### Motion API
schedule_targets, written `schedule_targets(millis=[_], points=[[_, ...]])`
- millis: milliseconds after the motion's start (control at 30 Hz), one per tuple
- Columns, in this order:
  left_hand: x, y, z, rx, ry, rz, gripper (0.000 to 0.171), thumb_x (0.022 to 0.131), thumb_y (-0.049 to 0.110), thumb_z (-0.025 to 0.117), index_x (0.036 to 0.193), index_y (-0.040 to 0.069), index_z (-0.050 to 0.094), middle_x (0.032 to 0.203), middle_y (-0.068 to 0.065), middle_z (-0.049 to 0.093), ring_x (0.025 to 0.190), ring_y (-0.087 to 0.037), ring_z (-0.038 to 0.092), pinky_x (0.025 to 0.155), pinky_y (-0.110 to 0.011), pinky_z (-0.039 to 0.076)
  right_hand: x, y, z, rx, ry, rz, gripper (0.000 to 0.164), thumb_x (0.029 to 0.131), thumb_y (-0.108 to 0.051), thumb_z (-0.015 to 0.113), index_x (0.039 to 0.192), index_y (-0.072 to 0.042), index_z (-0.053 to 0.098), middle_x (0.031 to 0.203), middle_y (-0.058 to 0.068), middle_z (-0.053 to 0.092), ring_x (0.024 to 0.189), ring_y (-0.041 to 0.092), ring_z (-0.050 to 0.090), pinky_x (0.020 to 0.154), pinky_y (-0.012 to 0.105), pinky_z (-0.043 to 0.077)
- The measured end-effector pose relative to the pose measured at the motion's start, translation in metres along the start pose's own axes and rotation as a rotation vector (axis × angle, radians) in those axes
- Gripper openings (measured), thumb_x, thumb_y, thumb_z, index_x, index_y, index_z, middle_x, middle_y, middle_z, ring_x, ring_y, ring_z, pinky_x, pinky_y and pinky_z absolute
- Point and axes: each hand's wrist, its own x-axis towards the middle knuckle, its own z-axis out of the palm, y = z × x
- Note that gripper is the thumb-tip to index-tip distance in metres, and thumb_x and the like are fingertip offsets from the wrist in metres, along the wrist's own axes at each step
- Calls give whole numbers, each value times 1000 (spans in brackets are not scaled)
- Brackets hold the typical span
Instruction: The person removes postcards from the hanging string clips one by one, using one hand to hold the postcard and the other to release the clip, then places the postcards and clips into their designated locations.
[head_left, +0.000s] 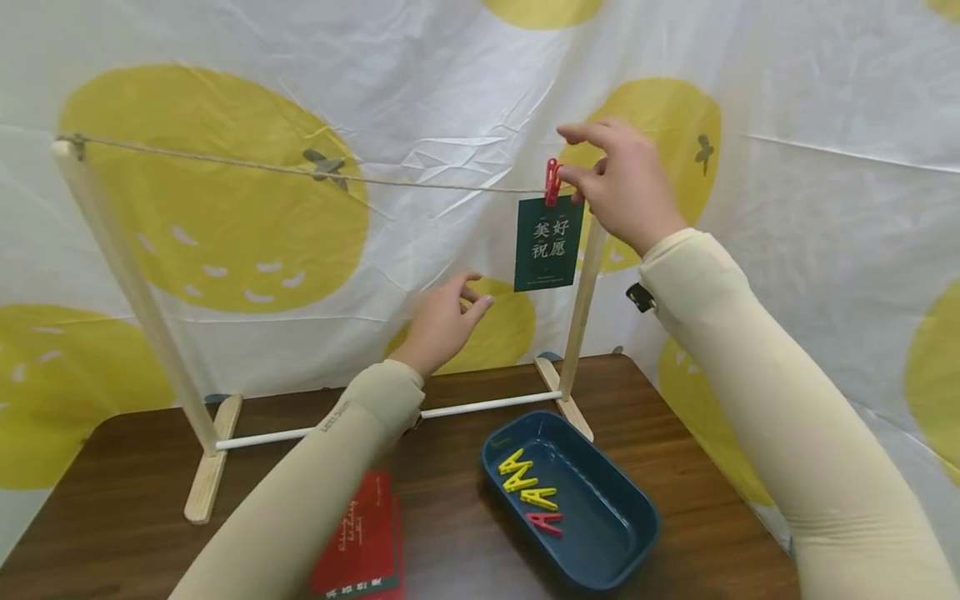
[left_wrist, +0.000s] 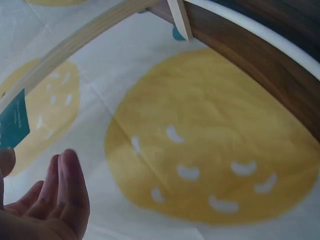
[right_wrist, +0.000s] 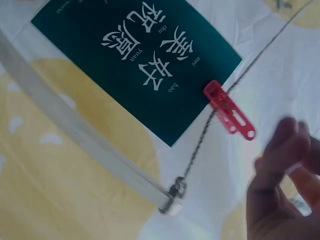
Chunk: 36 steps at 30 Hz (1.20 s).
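A dark green card (head_left: pixel 548 250) with white characters hangs from the string (head_left: pixel 420 185) near its right end. One red clothespin (right_wrist: pixel 227 110) clips the card's top edge to that string. Just right of the clothespin is my right hand (head_left: pixel 626 179), thumb and fingers parted; in the right wrist view a gap shows between fingertips and clothespin. Lower and to the left of the card, my left hand (head_left: pixel 442 321) hovers in the air with fingers loosely bent and nothing in it. The left wrist view shows its fingers (left_wrist: pixel 70 180) spread from the thumb, below the card's corner.
A wooden frame (head_left: pixel 135 292) with a white crossbar (head_left: pixel 487 406) stands on the brown table (head_left: pixel 712 533). In front is a blue tray (head_left: pixel 637 500) holding several yellow clothespins (head_left: pixel 517 479) and a red one (head_left: pixel 545 523). Red cards (head_left: pixel 363 533) lie partly behind my left forearm.
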Motion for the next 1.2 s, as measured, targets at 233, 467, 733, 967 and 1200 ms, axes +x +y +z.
schedule_targets(millis=[233, 467, 733, 967, 1200], points=[[19, 12, 23, -175, -123, -15, 65, 103, 37, 60, 158, 19, 32, 130, -4, 66, 105, -20, 68, 83, -36, 58, 25, 16, 9, 117, -197, 156, 52, 104, -23, 59, 154, -26, 45, 145, 0, 56, 85, 27, 69, 66, 28, 57], [18, 19, 34, -205, -33, 57, 27, 103, 30, 61, 125, 13, 60, 96, -1, 73, 82, -14, 67, 69, -30, 54, 28, 26, 19, 312, -171, 210, 42, 103, -17, 59, 145, -17, 57, 120, 10, 65, 79, 22, 67, 61, 22, 54], [15, 23, 36, -173, 108, 142, 21, 105, 23, 59, 86, 13, 58, 75, 1, 66, 70, -14, 61, 60, -29, 49, 28, 26, 25, 439, -15, 182, 27, 96, -15, 71, 123, -13, 71, 113, 6, 65, 72, 21, 64, 62, 24, 52], [10, 20, 40, -153, 109, 160, 23, 105, 24, 58, 86, 12, 59, 75, -1, 66, 69, -12, 61, 58, -28, 48, 23, 23, 31, 546, 131, 102, 12, 93, -3, 71, 105, -1, 71, 101, 10, 68, 63, 24, 62, 67, 27, 57], [10, 18, 33, -131, 147, 163, 21, 104, 25, 59, 86, 14, 60, 73, 4, 65, 66, -12, 60, 57, -28, 45, 26, 15, 28, 617, 215, 12, 9, 91, 1, 72, 99, 3, 71, 102, 16, 70, 58, 24, 59, 63, 27, 56]])
